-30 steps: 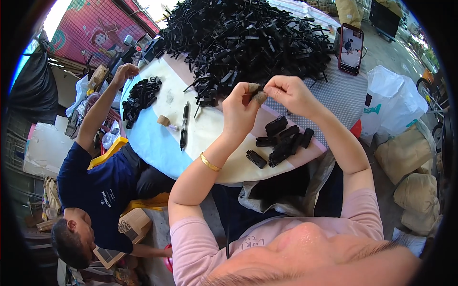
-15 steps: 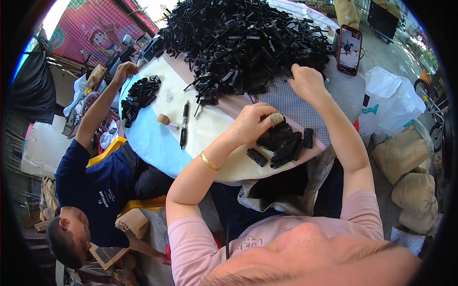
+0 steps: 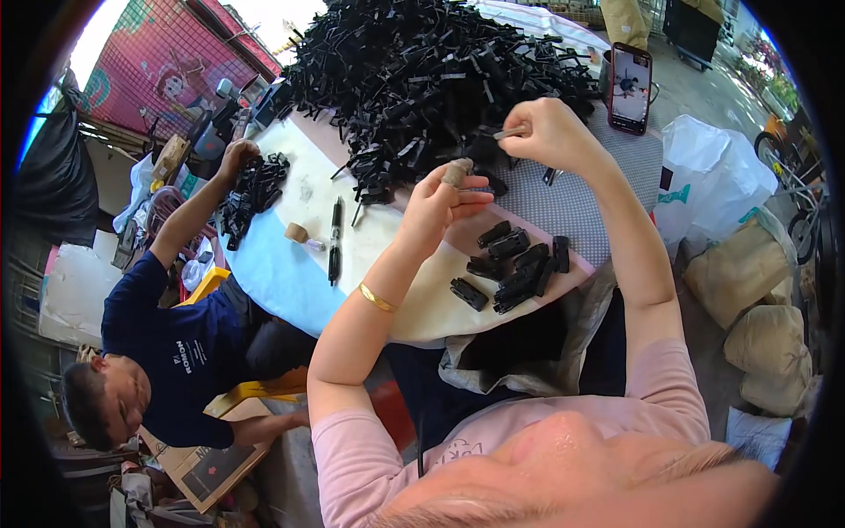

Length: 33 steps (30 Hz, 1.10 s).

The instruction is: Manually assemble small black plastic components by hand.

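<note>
My left hand (image 3: 437, 204) is raised over the round table with its fingers stretched out. A beige wrap covers one fingertip. Close by it, my right hand (image 3: 554, 136) pinches a thin, flat metallic tool (image 3: 512, 133) pointing left. Dark parts lie just beyond my left fingertips; whether they touch is hard to tell. Behind both hands rises a big heap of black plastic pieces (image 3: 431, 79). Several similar black pieces (image 3: 524, 273) lie grouped at the table's near edge, below my hands.
A black marker (image 3: 335, 242) and a tape roll (image 3: 297, 233) lie at left. A co-worker's hand (image 3: 238, 158) touches a smaller black pile (image 3: 255, 198). A phone (image 3: 629, 90) stands at the right edge. White plastic bags (image 3: 713, 176) and brown sacks (image 3: 748, 264) stand beyond.
My left hand has lifted from the grouped black pieces and moved up and left, its fingers opening. My right hand has come left toward it. The co-worker's hand has moved down to the small pile.
</note>
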Available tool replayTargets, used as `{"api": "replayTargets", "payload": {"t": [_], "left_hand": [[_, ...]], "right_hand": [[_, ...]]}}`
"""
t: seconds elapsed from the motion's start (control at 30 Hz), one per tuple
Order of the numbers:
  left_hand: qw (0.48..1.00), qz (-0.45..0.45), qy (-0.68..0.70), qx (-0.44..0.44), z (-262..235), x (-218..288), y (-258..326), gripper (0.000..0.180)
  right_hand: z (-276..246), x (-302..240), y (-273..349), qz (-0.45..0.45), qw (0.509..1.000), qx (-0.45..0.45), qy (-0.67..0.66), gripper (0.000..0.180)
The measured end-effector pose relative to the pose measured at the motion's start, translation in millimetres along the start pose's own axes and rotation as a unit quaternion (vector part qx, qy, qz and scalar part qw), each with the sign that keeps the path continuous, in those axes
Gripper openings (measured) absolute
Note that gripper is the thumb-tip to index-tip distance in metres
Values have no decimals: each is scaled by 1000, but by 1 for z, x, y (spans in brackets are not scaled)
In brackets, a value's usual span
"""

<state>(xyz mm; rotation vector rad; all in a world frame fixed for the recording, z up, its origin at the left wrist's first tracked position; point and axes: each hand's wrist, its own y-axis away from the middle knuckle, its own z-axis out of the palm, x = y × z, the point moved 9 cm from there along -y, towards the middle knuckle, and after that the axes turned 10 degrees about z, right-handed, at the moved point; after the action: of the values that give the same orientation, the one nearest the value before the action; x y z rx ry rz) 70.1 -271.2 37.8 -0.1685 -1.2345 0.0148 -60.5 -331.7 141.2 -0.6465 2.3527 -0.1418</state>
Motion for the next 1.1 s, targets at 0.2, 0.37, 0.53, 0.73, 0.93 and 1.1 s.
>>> {"api": "replayTargets", "payload": {"t": [0.2,0.37,0.53,0.73,0.93,1.1], "left_hand": [[983,59,167,-39,1,29,-2,56],[978,26,129,-162,13,37,7,67],[972,-9,153,-180,12,37,10,64],[977,56,151,-140,5,45,3,39],[988,145,35,-25,-6,52,2,37],[982,181,-47,28,-4,55,8,35]], "right_hand": [[17,-46,-5,-169,963,4,-211,17],[37,-50,15,-258,933,-49,-247,24],[20,-65,33,-372,916,40,-141,26],[29,-61,27,-310,939,1,-149,29],[38,-37,11,-130,932,-97,-325,11],[59,-34,11,-95,928,-113,-341,11]]}}
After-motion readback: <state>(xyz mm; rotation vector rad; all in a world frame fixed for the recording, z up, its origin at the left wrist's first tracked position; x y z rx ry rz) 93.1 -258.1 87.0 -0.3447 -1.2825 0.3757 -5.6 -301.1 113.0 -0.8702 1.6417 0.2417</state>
